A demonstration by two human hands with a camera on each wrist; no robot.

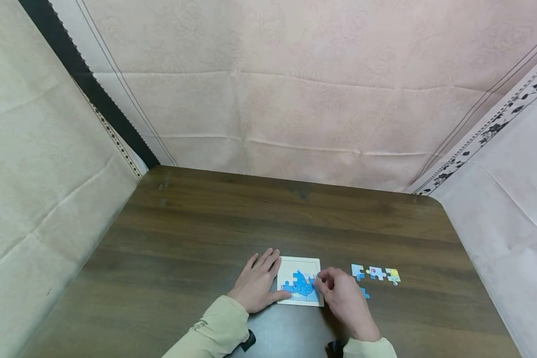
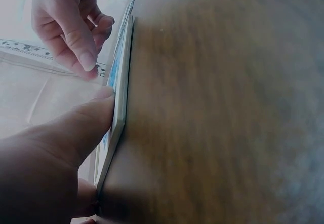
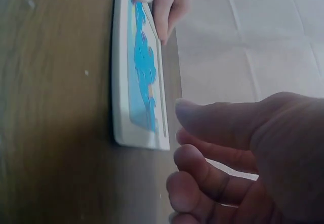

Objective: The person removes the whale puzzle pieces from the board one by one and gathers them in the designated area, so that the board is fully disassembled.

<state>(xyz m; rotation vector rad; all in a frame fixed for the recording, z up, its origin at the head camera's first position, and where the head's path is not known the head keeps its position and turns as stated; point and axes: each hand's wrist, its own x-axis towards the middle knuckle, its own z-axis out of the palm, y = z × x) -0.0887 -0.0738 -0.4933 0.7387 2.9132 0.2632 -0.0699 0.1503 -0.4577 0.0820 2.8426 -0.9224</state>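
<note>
A jigsaw puzzle board (image 1: 298, 259) with a white frame lies on the table, with blue pieces (image 1: 302, 285) fitted together over its lower part. My left hand (image 1: 259, 284) rests at the board's left side, its thumb on the lower left corner and its fingers stretched away from me. Over the board's right edge hovers my right hand (image 1: 343, 297), fingers loosely bent. In the right wrist view, no piece shows between the right thumb (image 3: 217, 120) and fingers. The left wrist view shows the left thumb (image 2: 76, 127) pressing the frame's edge.
Right of the board lie several loose puzzle pieces: a blue-and-white one (image 1: 357, 271), a purple-marked one (image 1: 376, 273), a yellow one (image 1: 392, 275), and a blue one (image 1: 365, 293) partly behind the right hand. Pale cloth (image 1: 295, 99) hangs around the brown wooden table (image 1: 197, 223).
</note>
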